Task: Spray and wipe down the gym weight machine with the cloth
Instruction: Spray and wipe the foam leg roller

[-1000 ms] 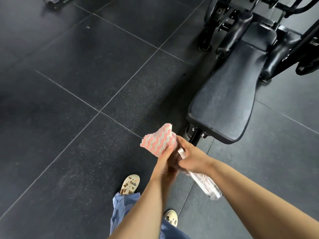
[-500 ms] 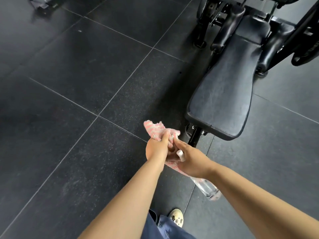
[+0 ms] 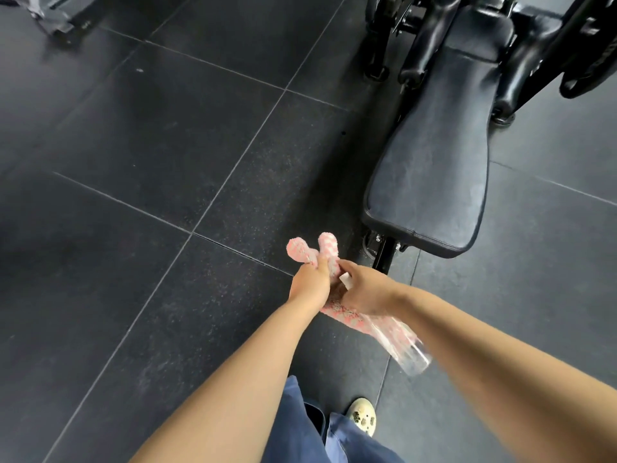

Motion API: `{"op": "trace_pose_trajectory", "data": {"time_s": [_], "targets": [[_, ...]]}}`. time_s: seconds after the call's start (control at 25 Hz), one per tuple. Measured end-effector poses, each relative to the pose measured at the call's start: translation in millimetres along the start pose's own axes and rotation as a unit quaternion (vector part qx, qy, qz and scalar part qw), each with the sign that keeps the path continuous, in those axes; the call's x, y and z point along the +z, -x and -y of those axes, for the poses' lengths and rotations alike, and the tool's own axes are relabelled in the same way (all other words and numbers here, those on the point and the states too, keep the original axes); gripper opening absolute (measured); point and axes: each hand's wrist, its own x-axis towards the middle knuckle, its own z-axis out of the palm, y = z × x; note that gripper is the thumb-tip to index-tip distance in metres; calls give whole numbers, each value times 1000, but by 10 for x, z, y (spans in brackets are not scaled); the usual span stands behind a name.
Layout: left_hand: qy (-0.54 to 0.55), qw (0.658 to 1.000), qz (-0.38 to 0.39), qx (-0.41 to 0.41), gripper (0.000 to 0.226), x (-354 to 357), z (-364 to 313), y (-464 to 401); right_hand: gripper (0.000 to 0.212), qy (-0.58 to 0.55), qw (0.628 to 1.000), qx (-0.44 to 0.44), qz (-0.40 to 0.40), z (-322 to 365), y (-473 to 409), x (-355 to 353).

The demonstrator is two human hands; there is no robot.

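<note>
The pink-and-white cloth (image 3: 312, 253) is bunched lengthwise, held in the air over the dark floor just short of the near end of the weight machine's padded bench. Its long axis runs from upper left to lower right: two rolled ends stick up and away from the person above the hands, and the other end trails down toward the person beneath the right wrist. The left hand (image 3: 309, 282) grips the cloth at its middle, fingers curled around the bundle. The right hand (image 3: 364, 289) meets it from the right, wrapped around the neck of a clear spray bottle (image 3: 405, 349), with the white spray head showing between thumb and fingers. The bottle lies along nearly the same slanted line as the cloth, base pointing down and right toward the person, head toward the left hand; part of the cloth shows through its clear body. The black padded bench (image 3: 430, 182) of the gym weight machine stretches away from the hands toward the upper right, narrowing into black frame arms (image 3: 424, 38). Dark speckled floor tiles (image 3: 167, 145) surround everything. Below, blue trousers (image 3: 300, 429) and a pale shoe (image 3: 362, 416) are visible.
</note>
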Motion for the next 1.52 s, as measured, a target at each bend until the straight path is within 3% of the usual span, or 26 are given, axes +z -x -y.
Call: {"op": "trace_pose_trajectory", "data": {"time_s": [0.12,0.24,0.4,0.48,0.56,0.68,0.8,0.96,1.04,1.12,1.2,1.28,1.44,1.52], "targets": [[15,996,4,84,55,39,307,78,83,58,995,-59,-59,-162,163,165],[34,986,15,163,50,118,542,68,88,138,979,-116,-99,-230,318,241],[78,989,1,129,56,173,431,10,90,116,985,-100,-81,-155,251,200],[38,989,-31,138,54,150,356,19,92,102,992,-53,-42,-110,136,127],[-23,994,-33,105,49,80,225,-24,76,71,997,-14,10,-54,32,22],[-67,995,65,-20,67,-62,-81,-200,44,-8,998,28,64,7,-64,-90],[-136,983,120,-32,70,-74,-218,-192,52,-18,998,48,45,-4,-51,-43],[-216,975,-4,58,69,47,-100,-53,72,157,984,17,-81,-202,174,215],[-299,937,-79,160,61,90,34,39,81,221,965,-12,-139,-354,341,318],[-419,860,-128,261,60,108,135,175,86,261,950,-27,-172,-520,522,392],[-514,789,-141,305,60,142,207,248,84,291,938,-38,-186,-656,693,431],[-556,756,-143,314,62,192,240,287,77,298,935,-37,-190,-776,819,472],[-455,806,-135,354,51,276,204,231,83,295,926,-24,-235,-969,994,525],[-365,860,-132,332,45,236,163,279,86,262,926,-30,-271,-1116,1008,597]]}}
